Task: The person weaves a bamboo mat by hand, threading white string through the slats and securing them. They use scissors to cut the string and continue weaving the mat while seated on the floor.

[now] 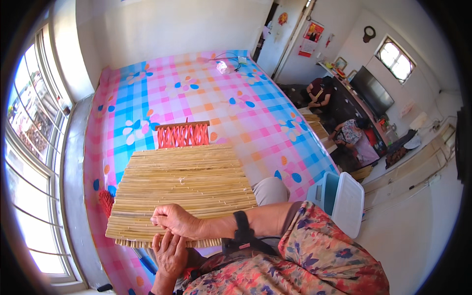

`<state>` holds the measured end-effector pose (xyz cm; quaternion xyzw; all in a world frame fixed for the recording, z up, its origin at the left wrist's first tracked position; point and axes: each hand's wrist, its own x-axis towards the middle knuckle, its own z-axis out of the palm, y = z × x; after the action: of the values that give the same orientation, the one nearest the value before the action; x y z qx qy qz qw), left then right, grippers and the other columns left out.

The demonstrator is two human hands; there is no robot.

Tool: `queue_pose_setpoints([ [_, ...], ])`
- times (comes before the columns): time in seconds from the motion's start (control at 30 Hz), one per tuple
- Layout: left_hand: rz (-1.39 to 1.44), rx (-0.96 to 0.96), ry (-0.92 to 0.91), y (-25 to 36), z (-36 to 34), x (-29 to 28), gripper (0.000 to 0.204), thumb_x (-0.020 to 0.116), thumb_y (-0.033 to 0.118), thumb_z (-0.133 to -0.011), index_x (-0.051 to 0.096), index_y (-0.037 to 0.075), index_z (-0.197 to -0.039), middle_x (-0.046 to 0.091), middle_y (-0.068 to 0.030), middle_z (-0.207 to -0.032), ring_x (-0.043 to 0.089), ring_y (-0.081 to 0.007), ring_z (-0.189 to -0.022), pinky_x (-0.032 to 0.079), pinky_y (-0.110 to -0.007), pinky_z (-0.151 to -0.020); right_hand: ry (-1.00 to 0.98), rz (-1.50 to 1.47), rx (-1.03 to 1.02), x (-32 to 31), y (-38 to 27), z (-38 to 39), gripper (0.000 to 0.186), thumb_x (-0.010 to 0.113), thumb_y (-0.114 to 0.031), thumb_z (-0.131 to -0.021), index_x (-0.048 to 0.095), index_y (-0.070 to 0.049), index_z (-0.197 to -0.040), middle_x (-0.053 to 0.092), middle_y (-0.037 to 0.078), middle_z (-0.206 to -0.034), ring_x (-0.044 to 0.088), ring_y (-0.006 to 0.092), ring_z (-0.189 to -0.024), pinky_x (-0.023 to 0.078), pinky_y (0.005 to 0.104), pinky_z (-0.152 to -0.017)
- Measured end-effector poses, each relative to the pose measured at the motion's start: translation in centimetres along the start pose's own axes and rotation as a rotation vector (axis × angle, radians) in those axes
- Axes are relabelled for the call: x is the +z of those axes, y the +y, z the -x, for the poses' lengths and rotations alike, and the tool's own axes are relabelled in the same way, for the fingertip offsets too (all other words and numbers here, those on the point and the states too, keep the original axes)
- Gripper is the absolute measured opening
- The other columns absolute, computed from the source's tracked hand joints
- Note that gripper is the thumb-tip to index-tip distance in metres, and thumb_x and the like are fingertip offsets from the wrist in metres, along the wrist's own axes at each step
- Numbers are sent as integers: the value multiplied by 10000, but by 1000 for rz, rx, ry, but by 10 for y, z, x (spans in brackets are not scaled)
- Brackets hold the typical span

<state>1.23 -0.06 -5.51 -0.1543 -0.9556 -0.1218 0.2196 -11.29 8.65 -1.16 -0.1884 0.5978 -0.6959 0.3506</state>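
A mat of pale yellow reed stalks (184, 179), bound side by side with thin thread, lies before me, its near edge toward my body. My left hand (170, 253) is at that near edge, fingers bent over the stalk ends and its thumb hidden. Just above it, my right hand (178, 220) is closed in a pinch over the mat's lower part; whatever is between its fingers is too small to make out. A small white tuft of thread (182, 181) rests on the stalks. Beyond the far edge, red cord (182, 135) is strung beneath a wooden bar (183, 125).
A checked pink-and-blue sheet (196, 98) covers the raised platform. Left is a barred window (37, 162); a red knitted item (105, 202) lies beside the mat. A blue bin (322, 191) with a white lid (348, 197) stands right. Two people (322, 92) sit beyond the platform.
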Motion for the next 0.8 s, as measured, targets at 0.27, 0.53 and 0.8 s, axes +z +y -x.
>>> queue_pose_setpoints([
  [0.27, 4, -5, -6, 4, -11, -9, 332, 584, 101, -699, 603, 90, -1030, 607, -57, -1119, 525, -244, -1101, 283, -474, -1002, -17, -85, 170, -25, -5, -15, 145, 525, -154, -905, 575, -32, -847, 534, 7, -645, 548, 80, -597, 470, 226, -533],
  [0.53, 289, -131, -219, 5, -27, -40, 442, 646, 160, -694, 571, 82, -1122, 579, -79, -1173, 490, -266, -1157, 253, -477, -1015, 132, -278, 93, -103, 9, 12, 248, 507, -106, -904, 522, 11, -1122, 594, 95, -918, 621, 154, -800, 538, 273, -686],
  [0.8, 421, -325, -119, 10, -42, -35, 279, 618, 55, -734, 618, 58, -1013, 634, -83, -965, 570, -247, -1002, 337, -406, -946, 366, 148, 54, -193, 38, 56, 273, 529, -106, -892, 541, 9, -1139, 602, 96, -1015, 612, 161, -862, 519, 284, -737],
])
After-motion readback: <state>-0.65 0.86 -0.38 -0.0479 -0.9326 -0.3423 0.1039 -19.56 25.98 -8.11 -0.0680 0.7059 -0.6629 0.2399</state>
